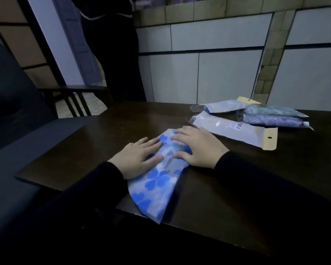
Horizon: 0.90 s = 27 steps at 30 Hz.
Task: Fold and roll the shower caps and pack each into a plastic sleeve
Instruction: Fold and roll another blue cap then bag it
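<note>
The blue-flowered shower cap lies folded into a long wedge on the dark surface, its narrow end under your fingers and its wide end hanging just over the near edge. Your left hand and right hand both lie flat on it with straight fingers, pressing and gripping nothing.

Judging by that, you are flattening the fold before rolling. Press the air out toward the wide, open end so the strip stays thin. Keep the long edges lined up, then start the roll tight at the narrow end. A loose first turn will likely make a roll too fat for the sleeve.

The empty plastic sleeve lies just beyond your right hand, within easy reach. Two packed sleeves and another flat one lie farther back.
</note>
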Available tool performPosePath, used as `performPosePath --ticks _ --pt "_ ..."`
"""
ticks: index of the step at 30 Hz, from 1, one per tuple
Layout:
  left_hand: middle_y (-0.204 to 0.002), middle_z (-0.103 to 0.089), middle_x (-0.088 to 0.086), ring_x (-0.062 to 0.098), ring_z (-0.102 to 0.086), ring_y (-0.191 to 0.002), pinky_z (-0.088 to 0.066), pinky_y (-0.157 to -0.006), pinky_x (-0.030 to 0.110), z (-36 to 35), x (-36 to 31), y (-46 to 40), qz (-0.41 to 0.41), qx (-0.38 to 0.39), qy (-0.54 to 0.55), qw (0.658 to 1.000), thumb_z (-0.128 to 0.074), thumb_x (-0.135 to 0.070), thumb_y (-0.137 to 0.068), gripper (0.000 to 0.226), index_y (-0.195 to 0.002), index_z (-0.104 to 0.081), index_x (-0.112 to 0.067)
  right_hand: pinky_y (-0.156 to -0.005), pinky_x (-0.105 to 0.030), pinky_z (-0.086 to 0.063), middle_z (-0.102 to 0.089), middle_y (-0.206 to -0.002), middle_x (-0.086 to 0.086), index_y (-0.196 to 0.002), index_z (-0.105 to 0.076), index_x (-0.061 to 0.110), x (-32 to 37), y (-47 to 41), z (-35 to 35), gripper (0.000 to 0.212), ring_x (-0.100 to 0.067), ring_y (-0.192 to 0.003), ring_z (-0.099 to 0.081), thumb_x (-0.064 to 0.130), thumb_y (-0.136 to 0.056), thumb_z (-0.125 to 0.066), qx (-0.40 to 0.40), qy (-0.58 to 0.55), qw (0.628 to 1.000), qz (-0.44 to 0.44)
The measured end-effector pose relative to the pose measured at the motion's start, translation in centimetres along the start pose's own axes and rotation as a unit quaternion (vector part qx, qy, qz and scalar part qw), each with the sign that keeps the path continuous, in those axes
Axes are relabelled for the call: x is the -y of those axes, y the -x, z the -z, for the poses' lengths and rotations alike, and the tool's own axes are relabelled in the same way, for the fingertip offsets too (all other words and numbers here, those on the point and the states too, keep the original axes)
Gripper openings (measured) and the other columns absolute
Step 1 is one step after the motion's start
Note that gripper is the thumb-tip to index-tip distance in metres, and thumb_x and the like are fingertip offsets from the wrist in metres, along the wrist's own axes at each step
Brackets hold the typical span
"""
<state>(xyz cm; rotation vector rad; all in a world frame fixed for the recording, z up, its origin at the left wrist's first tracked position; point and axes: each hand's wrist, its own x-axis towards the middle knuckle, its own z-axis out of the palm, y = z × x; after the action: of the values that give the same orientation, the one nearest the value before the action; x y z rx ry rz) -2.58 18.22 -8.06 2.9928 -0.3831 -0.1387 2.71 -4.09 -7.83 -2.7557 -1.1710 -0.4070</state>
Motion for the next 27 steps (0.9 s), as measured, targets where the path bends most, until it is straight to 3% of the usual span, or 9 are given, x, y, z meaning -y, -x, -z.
performPosePath --ticks 2,4,8,11,14,18,21,24,27 --pt "-0.161 -0.007 -0.016 0.014 -0.008 -0.149 -0.019 -0.114 0.042 0.1 -0.1 0.2 0.041 0.019 -0.036 0.998 -0.014 -0.081 -0.084 0.082 -0.153 -0.014 -0.036 -0.095 -0.031 -0.037 -0.057 -0.124 0.003 -0.126 -0.06 0.026 0.5 0.3 0.2 0.049 -0.018 -0.116 -0.049 0.057 -0.089 -0.051 -0.046 -0.011 0.998 -0.03" --pt "-0.16 -0.015 -0.013 0.015 -0.019 -0.145 -0.026 -0.113 0.039 0.8 -0.3 0.9 0.077 0.028 -0.065 0.994 -0.016 -0.087 -0.077 0.093 -0.152 -0.021 -0.033 -0.091 -0.033 -0.04 -0.058 -0.114 0.004 -0.124 -0.061 0.028 1.0 0.7 0.2 0.055 -0.018 -0.107 -0.052 0.065 -0.087 -0.045 -0.019 -0.034 0.998 -0.043" --pt "-0.142 -0.039 -0.009 0.016 -0.033 -0.128 -0.032 -0.107 0.034 1.9 -0.7 2.1 0.105 0.01 -0.052 0.993 -0.017 -0.101 -0.044 0.123 -0.142 -0.041 -0.031 -0.101 -0.037 -0.03 -0.046 -0.136 0.012 -0.137 -0.048 0.036 0.5 1.1 0.1 0.066 -0.012 -0.124 -0.04 0.073 -0.083 -0.041 0.077 -0.019 0.997 -0.008" --pt "-0.159 -0.015 -0.008 0.021 -0.014 -0.143 -0.021 -0.112 0.045 1.0 -1.1 1.1 0.125 0.031 -0.048 0.991 -0.008 -0.104 -0.042 0.132 -0.151 -0.021 -0.031 -0.099 -0.036 -0.033 -0.048 -0.137 0.01 -0.134 -0.052 0.034 -1.2 0.3 0.0 0.057 -0.016 -0.125 -0.042 0.063 -0.085 -0.051 0.047 -0.023 0.998 -0.019" --pt "-0.162 0.007 -0.011 0.022 0.004 -0.149 -0.006 -0.114 0.056 -0.1 -2.0 -0.9 0.15 0.041 0.013 0.988 -0.014 -0.096 -0.057 0.118 -0.154 -0.002 -0.031 -0.093 -0.038 -0.045 -0.058 -0.122 0.005 -0.12 -0.066 0.026 -2.4 0.1 -0.1 0.037 -0.018 -0.111 -0.055 0.04 -0.086 -0.064 -0.018 -0.09 0.996 0.011" --pt "-0.162 0.01 -0.008 0.021 0.01 -0.149 0.0 -0.115 0.055 0.0 -2.0 -2.1 0.145 0.022 0.023 0.989 -0.023 -0.09 -0.068 0.108 -0.154 0.001 -0.03 -0.09 -0.032 -0.044 -0.064 -0.109 0.013 -0.106 -0.072 0.03 -2.6 1.8 0.3 0.04 -0.006 -0.1 -0.057 0.056 -0.087 -0.049 -0.015 -0.138 0.987 0.08" --pt "-0.161 -0.015 0.001 0.024 -0.012 -0.147 -0.016 -0.11 0.054 -0.2 -2.4 -1.9 0.07 -0.119 -0.06 0.989 -0.04 -0.076 -0.082 0.088 -0.152 -0.021 -0.027 -0.088 -0.035 -0.041 -0.063 -0.107 0.015 -0.109 -0.07 0.034 -3.0 3.2 -0.2 0.039 -0.007 -0.1 -0.057 0.057 -0.089 -0.046 -0.027 -0.12 0.989 0.086" --pt "-0.131 -0.056 0.006 0.027 -0.053 -0.119 -0.04 -0.091 0.044 -1.0 -3.8 -1.3 -0.14 -0.3 -0.033 0.943 -0.048 -0.049 -0.085 0.05 -0.125 -0.061 -0.021 -0.077 -0.036 -0.046 -0.06 -0.096 0.008 -0.098 -0.072 0.028 -2.5 3.7 -0.4 0.025 -0.014 -0.087 -0.059 0.045 -0.089 -0.055 -0.076 -0.125 0.984 0.1" --pt "-0.14 -0.049 0.0 0.013 -0.041 -0.127 -0.031 -0.107 0.026 -2.1 -4.8 -0.7 -0.189 -0.145 0.109 0.965 -0.04 -0.048 -0.092 0.051 -0.134 -0.055 -0.023 -0.071 -0.034 -0.047 -0.064 -0.085 0.009 -0.088 -0.07 0.023 -1.8 4.0 -0.1 0.021 -0.012 -0.076 -0.059 0.039 -0.088 -0.056 -0.08 -0.119 0.981 0.131"
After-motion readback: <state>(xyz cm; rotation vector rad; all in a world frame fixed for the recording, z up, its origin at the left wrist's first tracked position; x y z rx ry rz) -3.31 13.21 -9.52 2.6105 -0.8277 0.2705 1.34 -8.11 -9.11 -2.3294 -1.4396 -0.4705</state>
